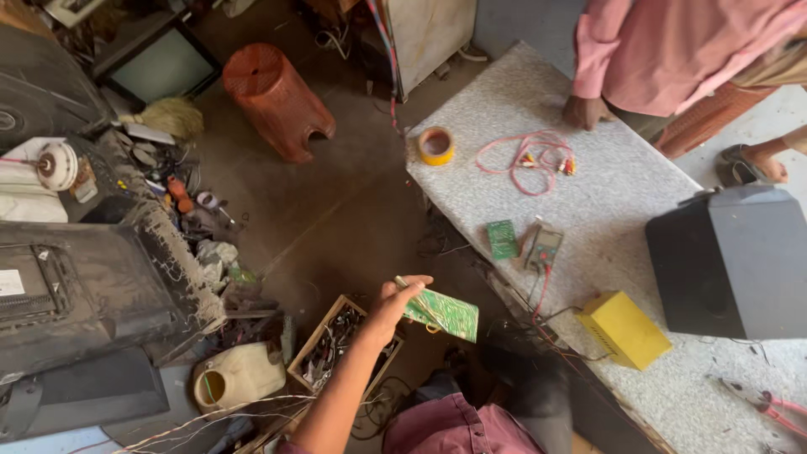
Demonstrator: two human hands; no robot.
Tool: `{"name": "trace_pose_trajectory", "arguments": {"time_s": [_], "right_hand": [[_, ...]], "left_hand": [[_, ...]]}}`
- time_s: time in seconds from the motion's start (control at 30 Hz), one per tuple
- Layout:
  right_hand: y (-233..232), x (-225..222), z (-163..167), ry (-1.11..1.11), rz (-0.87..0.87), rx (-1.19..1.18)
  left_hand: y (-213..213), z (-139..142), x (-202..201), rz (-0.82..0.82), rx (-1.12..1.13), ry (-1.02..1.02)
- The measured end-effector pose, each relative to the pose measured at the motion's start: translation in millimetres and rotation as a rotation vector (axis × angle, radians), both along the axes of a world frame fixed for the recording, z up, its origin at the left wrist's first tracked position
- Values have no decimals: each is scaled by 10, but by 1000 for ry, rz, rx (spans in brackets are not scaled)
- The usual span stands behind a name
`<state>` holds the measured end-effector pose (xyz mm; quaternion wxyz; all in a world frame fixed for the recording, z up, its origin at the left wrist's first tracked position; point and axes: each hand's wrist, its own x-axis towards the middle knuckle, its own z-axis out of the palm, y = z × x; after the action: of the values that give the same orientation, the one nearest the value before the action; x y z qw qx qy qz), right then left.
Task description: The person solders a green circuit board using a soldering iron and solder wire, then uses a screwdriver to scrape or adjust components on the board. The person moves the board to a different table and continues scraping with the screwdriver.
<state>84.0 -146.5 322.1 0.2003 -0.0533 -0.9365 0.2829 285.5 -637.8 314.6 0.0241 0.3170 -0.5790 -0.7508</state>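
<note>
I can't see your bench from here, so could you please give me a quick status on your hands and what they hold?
Left hand grips green rectangular circuit board, held over floor. Right hand out of view. Co-worker's hand rests on speckled white table, apart.

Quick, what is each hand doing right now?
Left hand: closed on a green circuit board, held above the floor.
Right hand: not in view, so it cannot be told.

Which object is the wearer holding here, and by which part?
The left hand grips a green circuit board by its left edge. The right hand is not in view.
</note>
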Motion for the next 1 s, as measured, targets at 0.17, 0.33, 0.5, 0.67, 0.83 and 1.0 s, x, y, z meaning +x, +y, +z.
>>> {"name": "trace_pose_trajectory", "arguments": {"time_s": [0.17, 0.33, 0.5, 0.67, 0.83, 1.0], "right_hand": [[-1947, 730, -77, -582, 480, -681], [-4018, 643, 268, -136, 1053, -191], [-5483, -125, 526, -250, 1417, -171], [-6680, -995, 288, -119, 912, 107], [-7000, -1325, 140, -323, 612, 188], [-6371, -1570, 116, -269, 201, 375]], "left_hand": [[-52, 44, -287, -157, 154, 135], [-922, 30, -534, -104, -52, -20], [-2391, 41, -600, 143, 181, 30], [-3761, 193, -123, 278, -8, -472], [-4701, 125, 249, 710, 61, -233], [-5143, -5, 259, 840, 206, -124]]}}
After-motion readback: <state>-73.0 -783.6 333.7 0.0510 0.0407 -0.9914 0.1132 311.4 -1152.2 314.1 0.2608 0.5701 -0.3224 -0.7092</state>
